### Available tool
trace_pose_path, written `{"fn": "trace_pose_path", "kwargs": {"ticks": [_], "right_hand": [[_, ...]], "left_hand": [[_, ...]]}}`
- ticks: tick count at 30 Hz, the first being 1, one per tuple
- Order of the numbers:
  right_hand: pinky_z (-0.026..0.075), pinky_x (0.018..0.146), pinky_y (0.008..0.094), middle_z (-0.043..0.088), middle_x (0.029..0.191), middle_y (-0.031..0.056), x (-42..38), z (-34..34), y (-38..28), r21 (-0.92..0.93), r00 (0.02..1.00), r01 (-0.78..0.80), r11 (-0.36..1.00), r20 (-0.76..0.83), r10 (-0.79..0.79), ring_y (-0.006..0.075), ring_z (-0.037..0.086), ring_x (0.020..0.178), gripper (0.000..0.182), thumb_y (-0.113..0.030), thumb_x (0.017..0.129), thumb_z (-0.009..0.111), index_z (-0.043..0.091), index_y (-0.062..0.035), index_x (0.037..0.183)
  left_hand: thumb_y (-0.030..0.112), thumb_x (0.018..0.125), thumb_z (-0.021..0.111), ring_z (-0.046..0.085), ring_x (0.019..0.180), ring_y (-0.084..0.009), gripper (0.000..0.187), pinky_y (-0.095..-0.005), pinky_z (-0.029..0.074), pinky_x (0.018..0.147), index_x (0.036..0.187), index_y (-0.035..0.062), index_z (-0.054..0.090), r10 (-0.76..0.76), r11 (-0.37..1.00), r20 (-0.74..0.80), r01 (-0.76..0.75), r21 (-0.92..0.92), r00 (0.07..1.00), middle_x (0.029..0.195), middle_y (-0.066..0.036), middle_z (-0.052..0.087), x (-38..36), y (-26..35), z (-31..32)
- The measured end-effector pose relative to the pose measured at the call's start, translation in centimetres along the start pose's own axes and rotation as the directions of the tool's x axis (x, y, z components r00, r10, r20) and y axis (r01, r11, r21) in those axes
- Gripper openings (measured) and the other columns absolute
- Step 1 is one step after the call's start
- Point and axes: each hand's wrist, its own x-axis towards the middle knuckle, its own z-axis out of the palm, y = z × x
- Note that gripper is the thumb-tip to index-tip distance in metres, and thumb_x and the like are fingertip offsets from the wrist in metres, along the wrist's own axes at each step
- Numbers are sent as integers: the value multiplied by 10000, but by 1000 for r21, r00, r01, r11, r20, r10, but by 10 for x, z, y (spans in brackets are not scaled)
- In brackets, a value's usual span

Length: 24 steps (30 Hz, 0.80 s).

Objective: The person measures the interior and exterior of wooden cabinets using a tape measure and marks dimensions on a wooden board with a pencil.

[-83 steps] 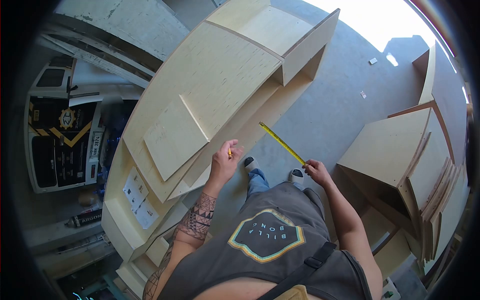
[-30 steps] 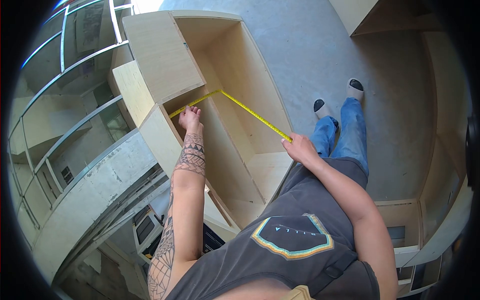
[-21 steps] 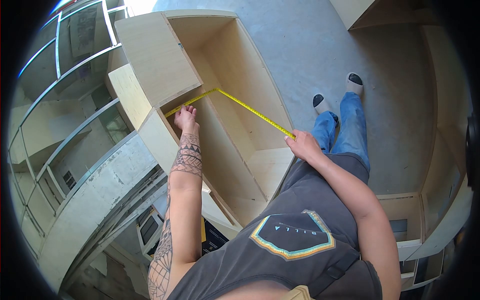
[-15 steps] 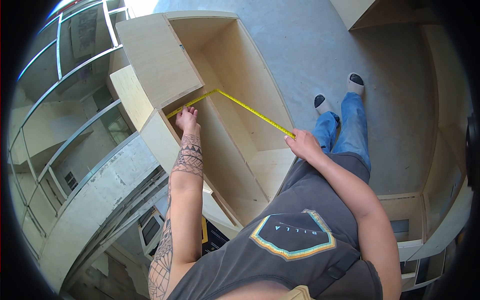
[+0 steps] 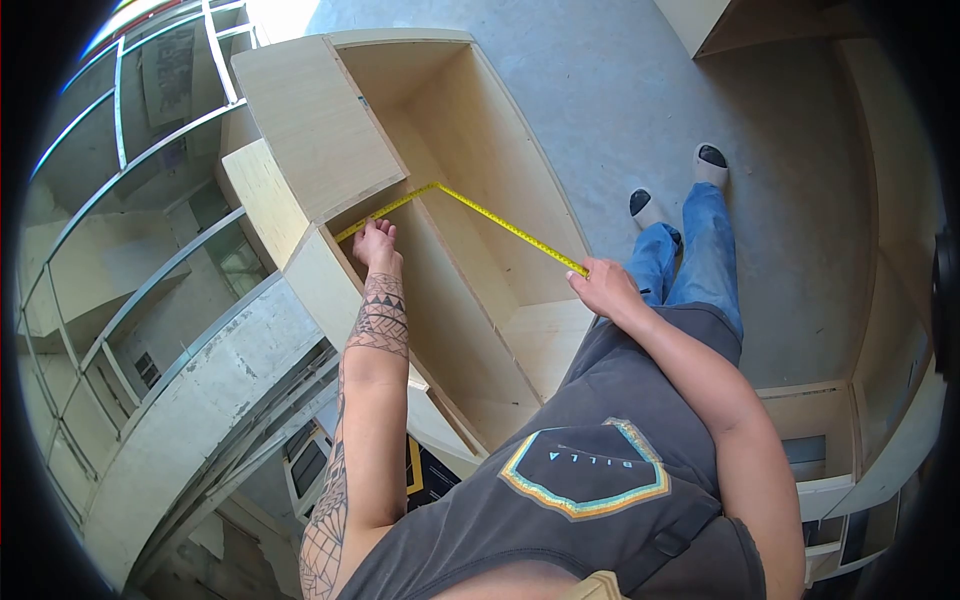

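Note:
A yellow tape measure (image 5: 508, 226) stretches out between my two hands, with a sharp bend near its middle, above the inner divider of an open plywood cabinet (image 5: 545, 190). My left hand (image 5: 375, 243), on the tattooed arm, is closed on the tape over the cabinet's left compartment; the tape runs past it to the left panel. Closer to my body, my right hand (image 5: 606, 287) grips the other stretch of tape at the cabinet's right edge. Whether a tape case sits inside that hand is hidden.
A closed plywood box section (image 5: 315, 115) adjoins the cabinet on the far left. Left of it are a curved ledge (image 5: 215, 370) and metal-framed glass panels (image 5: 80, 240). Other plywood cabinetry (image 5: 815, 425) stands at right. My feet (image 5: 711, 168) are on the grey floor (image 5: 590, 80).
The view has shifted very slightly. Both hands keep their hold on the tape measure, and its bent shape stays almost the same.

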Motion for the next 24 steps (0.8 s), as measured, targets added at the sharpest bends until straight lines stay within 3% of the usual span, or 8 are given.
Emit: {"fn": "trace_pose_path", "kwargs": {"ticks": [15, 17, 24], "right_hand": [[543, 931, 557, 730, 1094, 277, 0, 4, 2, -6, 1000, 7, 1000, -10, -7, 458, 695, 1077, 477, -442, 972, 617, 722, -3, 1125], [550, 946, 555, 728, 1117, 272, 1, 3, 2, -11, 1000, -1, 1000, 7, 1, 451, 696, 1096, 467, -437, 974, 624, 720, -15, 1146], [545, 937, 556, 730, 1092, 276, 1, 6, 3, -17, 1000, 9, 1000, -15, -10, 455, 696, 1084, 474, -441, 971, 619, 726, -10, 1139]], "left_hand": [[194, 1076, 630, 691, 801, -144, 167, -297, 599, 682, 1125, 34, 622, 2, 1000, 0, -2, -14, 1000, 975, -55, 692, 3, -1, -3], [195, 1065, 645, 708, 823, -167, 185, -306, 610, 721, 1206, 79, 617, -10, 1000, 23, 11, -10, 1000, 972, -47, 693, 6, -1, -5], [208, 1067, 647, 707, 821, -157, 180, -293, 599, 707, 1195, 83, 624, -11, 1000, 37, 10, 22, 999, 969, -41, 697, 7, 0, -6]]}}
